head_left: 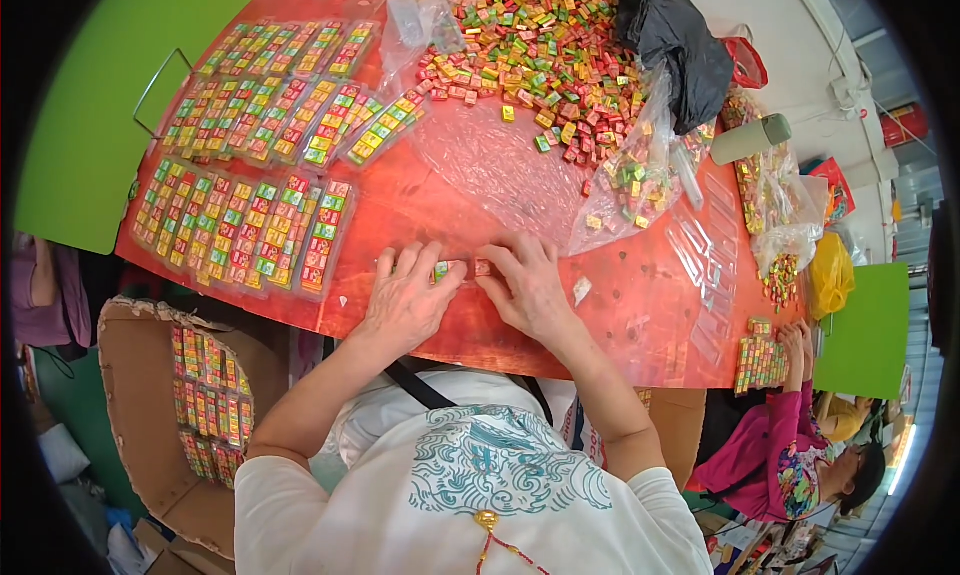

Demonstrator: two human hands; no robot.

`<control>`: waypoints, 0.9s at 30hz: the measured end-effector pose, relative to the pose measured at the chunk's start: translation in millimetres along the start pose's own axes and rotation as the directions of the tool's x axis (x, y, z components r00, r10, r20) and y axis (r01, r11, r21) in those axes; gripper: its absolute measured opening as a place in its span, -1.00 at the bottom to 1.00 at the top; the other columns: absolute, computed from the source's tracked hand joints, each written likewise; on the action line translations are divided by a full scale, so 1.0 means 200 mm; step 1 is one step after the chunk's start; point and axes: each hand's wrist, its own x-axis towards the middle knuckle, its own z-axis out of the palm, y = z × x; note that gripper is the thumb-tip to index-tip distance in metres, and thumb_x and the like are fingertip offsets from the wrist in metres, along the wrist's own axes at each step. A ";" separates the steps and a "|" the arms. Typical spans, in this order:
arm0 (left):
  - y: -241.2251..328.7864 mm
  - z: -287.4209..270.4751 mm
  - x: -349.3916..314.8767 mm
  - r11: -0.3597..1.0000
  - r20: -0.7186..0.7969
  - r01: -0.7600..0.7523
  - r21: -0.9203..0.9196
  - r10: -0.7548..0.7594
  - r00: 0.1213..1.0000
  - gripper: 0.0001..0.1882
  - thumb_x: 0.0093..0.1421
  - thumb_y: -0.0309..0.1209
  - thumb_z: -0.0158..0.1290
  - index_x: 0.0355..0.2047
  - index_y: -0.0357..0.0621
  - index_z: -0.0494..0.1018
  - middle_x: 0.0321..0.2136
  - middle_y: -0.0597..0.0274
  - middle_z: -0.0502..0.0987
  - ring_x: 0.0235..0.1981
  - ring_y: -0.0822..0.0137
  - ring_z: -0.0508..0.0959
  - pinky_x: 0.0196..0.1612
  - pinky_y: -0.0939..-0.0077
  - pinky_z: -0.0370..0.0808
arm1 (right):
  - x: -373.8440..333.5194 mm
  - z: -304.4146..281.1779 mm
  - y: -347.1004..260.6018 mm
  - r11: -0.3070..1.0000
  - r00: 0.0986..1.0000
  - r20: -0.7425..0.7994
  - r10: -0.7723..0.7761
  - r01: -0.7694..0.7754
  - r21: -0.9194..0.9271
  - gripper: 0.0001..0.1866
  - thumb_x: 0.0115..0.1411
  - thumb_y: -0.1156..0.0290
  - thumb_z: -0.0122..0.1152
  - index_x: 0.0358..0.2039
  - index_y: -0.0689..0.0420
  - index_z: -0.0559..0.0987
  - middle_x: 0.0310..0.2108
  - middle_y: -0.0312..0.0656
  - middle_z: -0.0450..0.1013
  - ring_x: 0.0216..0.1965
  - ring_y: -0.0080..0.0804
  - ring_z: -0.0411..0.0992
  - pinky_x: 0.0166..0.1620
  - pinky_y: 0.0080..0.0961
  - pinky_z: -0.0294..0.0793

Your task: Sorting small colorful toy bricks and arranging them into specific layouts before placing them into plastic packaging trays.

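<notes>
On the red table, close to its front edge, my two hands work side by side. My left hand point(412, 293) has its fingers bent, with a small green box point(441, 271) between thumb and index finger. What lies beneath that palm is hidden. My right hand point(528, 283) pinches a small red box point(483, 267) between thumb and fingertips, a short gap from the left thumb. Left of my hands lie rows of clear plastic trays point(270, 233) filled with small red, yellow and green boxes. Beyond my hands spreads a large heap of loose boxes point(560, 60).
Clear plastic sheeting point(480, 165) lies under the heap, with a black bag point(668, 40) and a bottle point(750, 140) behind it. Empty clear trays point(712, 275) lie at right. A carton point(150, 415) of filled trays stands at lower left. A co-worker point(770, 445) sits at right.
</notes>
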 end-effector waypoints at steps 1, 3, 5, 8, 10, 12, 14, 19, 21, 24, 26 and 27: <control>0.00 0.00 0.00 1.000 0.001 -0.001 0.001 0.001 1.000 -0.64 0.19 -0.33 0.11 0.03 0.00 0.50 0.05 -0.01 0.40 0.05 0.02 0.40 0.05 -0.02 0.29 | 0.00 0.02 -0.01 1.000 1.000 0.020 -0.008 0.007 0.006 -0.65 0.09 0.41 0.37 -0.07 0.06 0.57 -0.05 -0.17 0.45 0.01 -0.17 0.42 0.10 -0.17 0.26; 0.00 0.01 -0.01 1.000 -0.010 0.019 -0.023 -0.019 1.000 -0.64 0.19 -0.31 0.15 0.02 0.00 0.50 0.05 -0.01 0.40 0.06 0.01 0.39 0.08 -0.03 0.28 | -0.01 0.05 -0.02 1.000 0.997 0.079 -0.003 0.003 0.001 -0.62 0.10 0.40 0.36 -0.03 0.06 0.56 -0.02 -0.17 0.44 0.05 -0.16 0.40 0.11 -0.18 0.25; 0.00 0.00 -0.02 0.999 -0.006 0.023 -0.034 -0.023 1.000 -0.62 0.19 -0.31 0.16 0.03 -0.03 0.49 0.05 0.00 0.40 0.06 0.02 0.39 0.09 -0.04 0.27 | -0.02 0.06 -0.03 0.999 0.998 0.065 0.010 -0.012 0.033 -0.60 0.11 0.40 0.35 -0.01 0.06 0.56 -0.02 -0.17 0.43 0.06 -0.16 0.39 0.11 -0.18 0.25; 0.01 0.00 0.00 0.998 0.007 0.042 -0.057 -0.042 0.999 -0.58 0.17 -0.31 0.18 0.05 -0.09 0.46 0.06 0.00 0.40 0.07 0.02 0.39 0.11 -0.04 0.26 | -0.03 0.04 -0.01 0.996 0.999 0.019 0.042 -0.043 0.077 -0.58 0.12 0.40 0.34 0.02 0.05 0.54 -0.02 -0.17 0.43 0.07 -0.15 0.38 0.12 -0.18 0.24; 0.00 0.01 0.01 0.996 0.020 0.053 -0.071 -0.052 0.998 -0.55 0.17 -0.32 0.19 0.06 -0.12 0.45 0.06 0.00 0.40 0.08 0.02 0.38 0.12 -0.05 0.26 | -0.03 0.04 0.01 0.994 0.998 -0.015 0.065 -0.064 0.088 -0.57 0.13 0.40 0.33 0.04 0.04 0.54 -0.02 -0.17 0.43 0.07 -0.15 0.38 0.12 -0.18 0.23; -0.01 -0.01 0.01 0.998 0.024 0.048 -0.050 -0.047 0.999 -0.53 0.17 -0.30 0.18 0.08 -0.15 0.43 0.07 0.00 0.40 0.08 0.02 0.38 0.13 -0.03 0.26 | -0.01 0.03 0.01 0.995 0.999 0.039 0.035 -0.038 0.090 -0.63 0.13 0.40 0.33 -0.01 0.04 0.57 -0.03 -0.17 0.43 0.06 -0.16 0.38 0.11 -0.18 0.24; 0.00 -0.05 0.01 0.998 0.019 0.057 -0.034 -0.057 0.998 -0.50 0.16 -0.31 0.20 0.10 -0.13 0.42 0.07 0.01 0.40 0.08 0.01 0.38 0.14 -0.03 0.25 | 0.00 0.04 -0.01 0.999 0.999 0.036 -0.014 0.013 0.044 -0.66 0.13 0.40 0.33 -0.04 0.03 0.57 -0.04 -0.18 0.44 0.03 -0.18 0.39 0.10 -0.18 0.24; 0.00 -0.01 0.02 0.999 0.029 0.041 0.023 -0.042 0.999 -0.42 0.14 -0.31 0.19 0.20 -0.09 0.39 0.10 -0.01 0.40 0.11 -0.01 0.36 0.18 -0.07 0.21 | 0.00 0.07 0.03 0.996 0.996 -0.024 -0.084 0.084 0.018 -0.74 0.13 0.41 0.32 -0.13 0.01 0.60 -0.08 -0.18 0.45 -0.02 -0.19 0.40 0.08 -0.19 0.24; 0.01 -0.01 0.01 1.000 0.062 0.030 0.003 -0.030 0.998 -0.41 0.17 -0.35 0.14 0.24 -0.10 0.36 0.12 -0.05 0.39 0.11 -0.04 0.36 0.17 -0.11 0.22 | -0.02 0.07 0.02 0.999 0.999 -0.024 -0.040 0.041 0.014 -0.75 0.12 0.41 0.32 -0.14 0.02 0.61 -0.07 -0.18 0.45 -0.03 -0.19 0.40 0.08 -0.19 0.24; 0.04 -0.07 -0.02 0.996 0.133 0.029 0.086 -0.040 0.990 -0.41 0.17 -0.41 0.08 0.25 -0.12 0.35 0.13 -0.10 0.39 0.11 -0.06 0.38 0.14 -0.14 0.25 | -0.04 0.06 -0.01 0.999 0.999 -0.016 -0.042 0.043 0.029 -0.73 0.12 0.41 0.33 -0.13 0.02 0.61 -0.05 -0.18 0.45 -0.02 -0.18 0.40 0.08 -0.18 0.24; 0.04 -0.10 -0.02 0.993 0.130 0.018 0.116 -0.033 0.991 -0.40 0.15 -0.46 0.05 0.26 -0.14 0.35 0.11 -0.12 0.40 0.09 -0.07 0.40 0.06 -0.13 0.32 | -0.05 0.07 0.00 0.998 0.998 -0.043 -0.047 0.049 0.027 -0.70 0.10 0.42 0.34 -0.10 0.03 0.60 -0.04 -0.17 0.45 -0.01 -0.17 0.40 0.07 -0.19 0.25; 0.04 -0.11 -0.02 0.996 0.150 0.038 0.081 -0.050 0.987 -0.38 0.13 -0.47 0.06 0.26 -0.14 0.35 0.07 -0.11 0.41 0.05 -0.05 0.41 0.02 -0.07 0.35 | -0.06 0.07 0.01 0.998 0.998 -0.054 -0.035 0.037 0.047 -0.68 0.10 0.42 0.34 -0.09 0.03 0.60 -0.04 -0.16 0.45 -0.01 -0.17 0.40 0.07 -0.19 0.26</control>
